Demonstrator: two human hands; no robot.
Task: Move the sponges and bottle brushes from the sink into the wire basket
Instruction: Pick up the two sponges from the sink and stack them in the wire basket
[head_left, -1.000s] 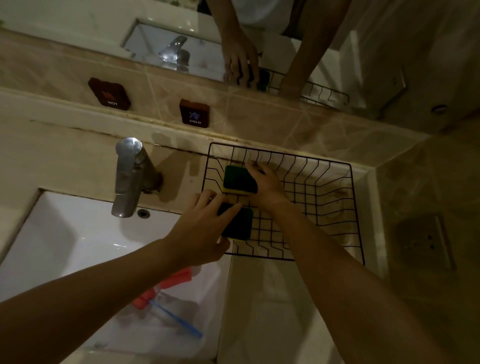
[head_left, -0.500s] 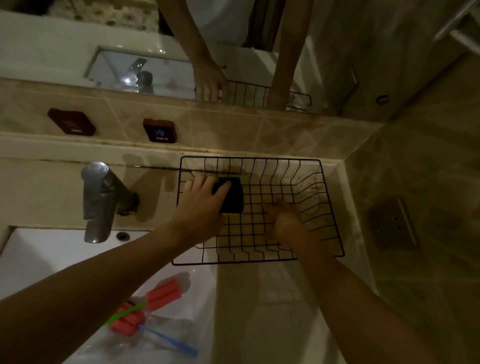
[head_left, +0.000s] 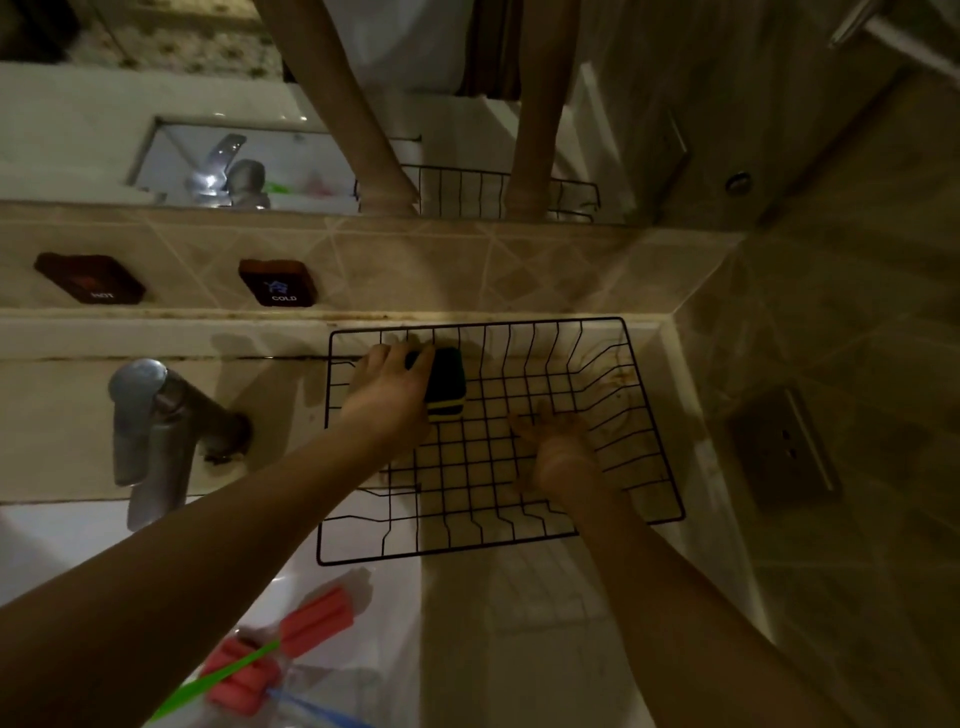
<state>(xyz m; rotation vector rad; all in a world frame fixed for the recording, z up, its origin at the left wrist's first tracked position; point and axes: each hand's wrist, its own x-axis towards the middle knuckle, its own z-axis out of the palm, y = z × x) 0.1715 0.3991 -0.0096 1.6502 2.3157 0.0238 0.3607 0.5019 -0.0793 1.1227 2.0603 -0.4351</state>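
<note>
A black wire basket (head_left: 644, 415) stands on the counter to the right of the tap. In its back left corner lies a dark green sponge (head_left: 448, 376) with yellow layers showing at its near edge; it looks like two sponges stacked. My left hand (head_left: 387, 392) reaches over the basket's left rim and grips this sponge from the left. My right hand (head_left: 556, 441) rests flat on the basket floor near the middle, fingers spread, holding nothing. Two bottle brushes with pink foam heads (head_left: 324, 613) (head_left: 236, 675) lie in the white sink (head_left: 52, 545), one with a green handle (head_left: 208, 686), one blue (head_left: 322, 714).
A chrome tap (head_left: 150, 421) juts over the sink left of the basket. Dark HOT (head_left: 91, 278) and COLD (head_left: 278, 283) tags sit on the tiled backsplash under a mirror (head_left: 467, 104). A tiled side wall with a socket (head_left: 784, 447) closes the right.
My left hand has carried its sponge from the basket's front left rim to the back left corner. My right hand has let go of its sponge and moved right, empty.
</note>
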